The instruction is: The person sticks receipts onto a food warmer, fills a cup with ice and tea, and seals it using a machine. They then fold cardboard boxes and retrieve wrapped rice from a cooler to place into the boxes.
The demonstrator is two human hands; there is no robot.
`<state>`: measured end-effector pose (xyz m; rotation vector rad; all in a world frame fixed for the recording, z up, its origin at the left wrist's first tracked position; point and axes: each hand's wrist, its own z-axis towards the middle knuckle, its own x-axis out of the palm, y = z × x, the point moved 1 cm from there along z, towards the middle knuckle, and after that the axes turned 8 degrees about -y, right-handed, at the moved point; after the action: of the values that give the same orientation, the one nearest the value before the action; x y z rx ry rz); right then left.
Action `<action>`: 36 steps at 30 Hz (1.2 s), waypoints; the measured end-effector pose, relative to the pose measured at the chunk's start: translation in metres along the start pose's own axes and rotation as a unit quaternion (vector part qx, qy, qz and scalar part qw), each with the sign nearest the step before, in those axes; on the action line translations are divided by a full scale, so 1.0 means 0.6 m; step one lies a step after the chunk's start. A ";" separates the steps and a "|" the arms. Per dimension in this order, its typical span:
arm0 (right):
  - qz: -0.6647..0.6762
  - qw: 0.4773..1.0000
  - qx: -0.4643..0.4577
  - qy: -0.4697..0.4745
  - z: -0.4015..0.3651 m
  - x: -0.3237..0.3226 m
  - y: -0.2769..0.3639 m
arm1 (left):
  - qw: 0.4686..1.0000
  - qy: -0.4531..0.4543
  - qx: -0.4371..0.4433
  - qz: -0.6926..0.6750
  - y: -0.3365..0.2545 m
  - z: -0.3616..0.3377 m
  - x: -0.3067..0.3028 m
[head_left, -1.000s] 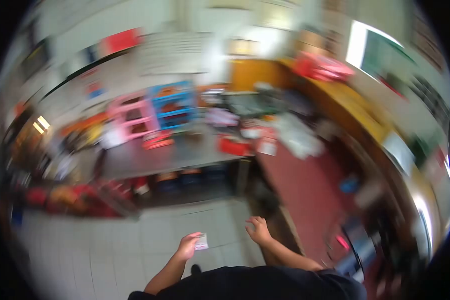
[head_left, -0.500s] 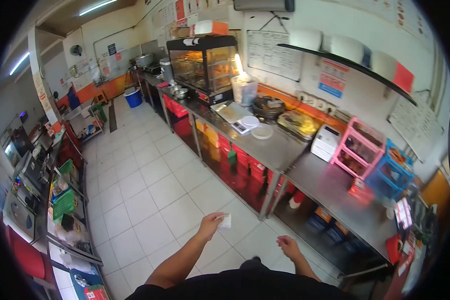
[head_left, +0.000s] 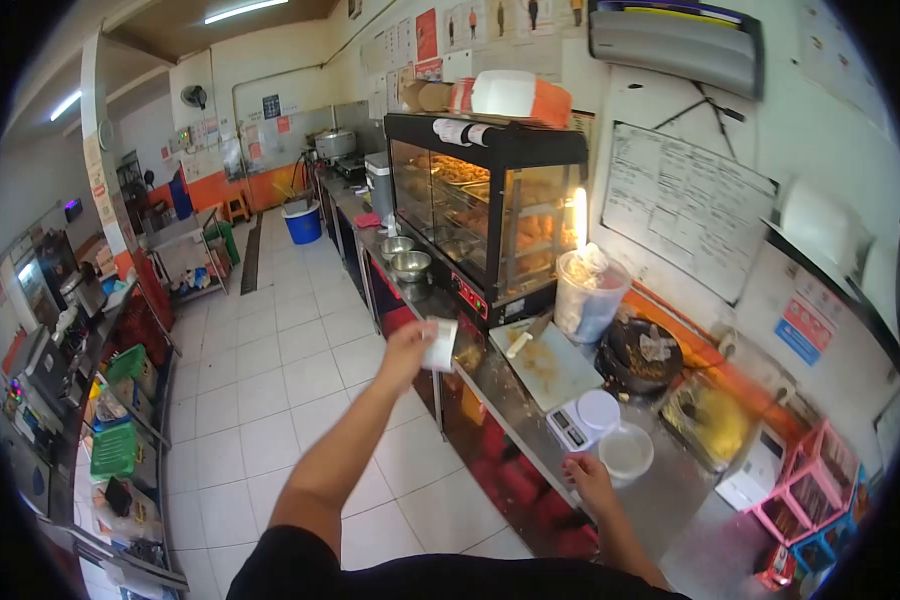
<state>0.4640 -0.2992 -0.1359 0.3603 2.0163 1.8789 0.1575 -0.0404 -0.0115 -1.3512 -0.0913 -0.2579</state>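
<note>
My left hand [head_left: 405, 352] is closed on a small white paper slip [head_left: 440, 345], held up over the aisle at the counter's front edge. The slip overlaps the counter front in this view. My right hand [head_left: 592, 482] is lower, its fingers curled in, with nothing showing in them. It is beside a white kitchen scale [head_left: 595, 412] and a round, pale plastic tub [head_left: 626, 455] on the steel counter [head_left: 500, 390]. Behind the scale lies a white cutting board [head_left: 550, 365] with crumbs and a knife [head_left: 523, 340] on it.
A glass food warmer [head_left: 490, 210] with lit shelves of fried food stands on the counter. Beyond the scale are a clear bucket [head_left: 588, 295], a dark round pan [head_left: 640, 355] and a pink rack [head_left: 805, 485]. Shelves with green-lidded bins [head_left: 117, 448] line the left; a blue bucket [head_left: 302, 225] stands farther back.
I have moved forward and closer to the counter; the warmer and scale look nearer. My left hand has risen with the paper slip. My right hand now overlaps the counter beside the scale.
</note>
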 end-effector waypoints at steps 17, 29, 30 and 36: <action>0.088 0.939 0.042 -0.329 0.467 0.301 0.124 | 0.976 0.035 0.185 -0.109 -0.159 1.191 0.048; 0.102 0.891 0.034 -0.441 0.479 0.424 0.102 | 0.693 0.114 0.697 0.144 -0.183 1.224 0.040; 0.100 0.883 0.037 -0.457 0.474 0.435 0.095 | 0.697 0.153 0.688 0.128 -0.183 1.219 0.040; 0.094 0.867 0.039 -0.487 0.450 0.482 0.063 | 0.672 0.159 0.706 0.159 -0.188 1.274 0.022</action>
<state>0.3159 0.0697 -0.1376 1.2656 1.3575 1.2528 0.2073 0.6789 0.2667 0.2776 0.2193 -0.0535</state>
